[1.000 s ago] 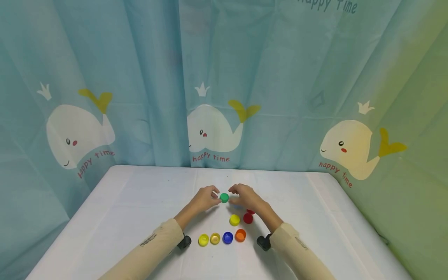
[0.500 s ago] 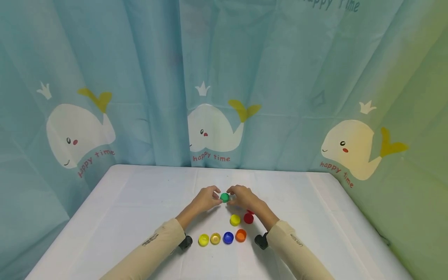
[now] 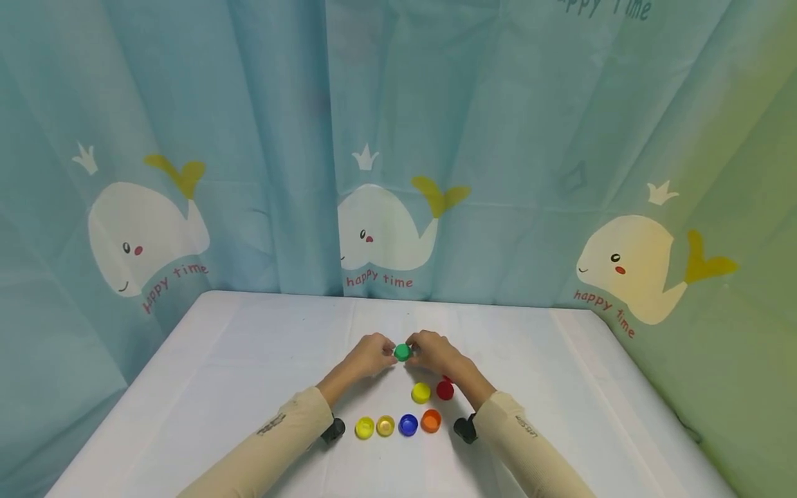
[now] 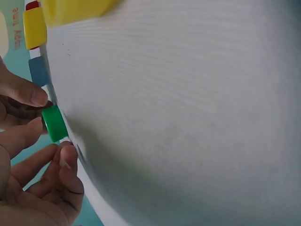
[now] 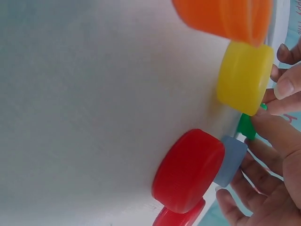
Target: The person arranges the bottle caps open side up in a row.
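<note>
In the head view a green cap (image 3: 402, 353) sits between the two hands, beyond the other caps. My left hand (image 3: 369, 355) pinches its left side with thumb and fingertip; the other fingers (image 4: 70, 176) are bent below it in the left wrist view. From the other side my right hand (image 3: 434, 351) grips the same cap (image 5: 246, 126) with thumb and index finger, its remaining fingers loosely bent. A grey-blue cap (image 5: 231, 161) lies beside the right fingers, hidden under that hand in the head view.
Closer to the body are a yellow cap (image 3: 420, 393) and a red cap (image 3: 445, 390), with another red one partly behind. A front row holds yellow (image 3: 364, 427), gold (image 3: 385, 425), blue (image 3: 408, 425) and orange (image 3: 431, 420) caps. A curtain hangs behind the white table (image 3: 249, 360).
Both hands have drawn slightly closer together, their fingertips closing in on the green cap from either side. The other caps keep their arrangement; the head view has shifted a little.
</note>
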A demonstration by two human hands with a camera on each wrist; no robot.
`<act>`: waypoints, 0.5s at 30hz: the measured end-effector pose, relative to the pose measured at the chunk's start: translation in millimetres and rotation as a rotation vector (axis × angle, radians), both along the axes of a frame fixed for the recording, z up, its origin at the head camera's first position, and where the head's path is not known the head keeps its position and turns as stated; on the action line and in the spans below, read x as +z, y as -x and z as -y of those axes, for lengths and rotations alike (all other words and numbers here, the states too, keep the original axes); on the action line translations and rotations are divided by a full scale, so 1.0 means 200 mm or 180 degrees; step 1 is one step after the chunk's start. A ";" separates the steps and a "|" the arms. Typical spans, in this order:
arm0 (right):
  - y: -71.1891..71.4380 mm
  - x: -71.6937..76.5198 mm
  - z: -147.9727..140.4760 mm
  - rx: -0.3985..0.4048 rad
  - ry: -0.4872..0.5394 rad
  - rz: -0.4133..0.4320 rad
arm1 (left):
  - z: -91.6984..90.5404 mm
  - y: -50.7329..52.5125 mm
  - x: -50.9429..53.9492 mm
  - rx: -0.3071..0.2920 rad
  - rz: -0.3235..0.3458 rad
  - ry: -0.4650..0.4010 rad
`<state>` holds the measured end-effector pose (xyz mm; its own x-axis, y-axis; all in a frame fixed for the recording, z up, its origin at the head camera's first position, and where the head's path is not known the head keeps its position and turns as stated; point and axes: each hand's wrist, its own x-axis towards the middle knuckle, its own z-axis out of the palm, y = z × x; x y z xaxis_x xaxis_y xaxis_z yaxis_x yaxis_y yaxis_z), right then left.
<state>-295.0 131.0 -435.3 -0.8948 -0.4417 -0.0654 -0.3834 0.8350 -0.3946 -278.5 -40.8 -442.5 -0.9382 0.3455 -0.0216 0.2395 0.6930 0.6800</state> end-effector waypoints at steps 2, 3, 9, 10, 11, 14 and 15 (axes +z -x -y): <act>0.00 0.00 0.00 -0.0019 -0.0009 0.0023 | -0.01 0.00 0.00 -0.0002 0.0009 0.0019; 0.00 0.00 0.00 -0.0012 -0.0019 0.0010 | -0.01 0.00 0.00 -0.0004 0.0008 0.0028; 0.00 0.01 0.01 0.0078 -0.0049 -0.0183 | -0.01 0.00 0.02 -0.0009 0.0000 0.0076; 0.00 0.00 0.01 0.0091 -0.0064 -0.0217 | -0.01 0.00 0.02 -0.0015 -0.0008 0.0083; 0.00 0.00 0.01 0.0095 -0.0082 -0.0243 | -0.01 0.00 0.01 -0.0019 -0.0014 0.0085; 0.00 -0.02 0.02 0.0076 -0.0137 -0.0261 | 0.00 -0.01 0.00 -0.0049 -0.0029 0.0106; -0.01 -0.02 0.02 0.0057 -0.0155 -0.0242 | 0.00 -0.01 -0.01 -0.0065 -0.0026 0.0108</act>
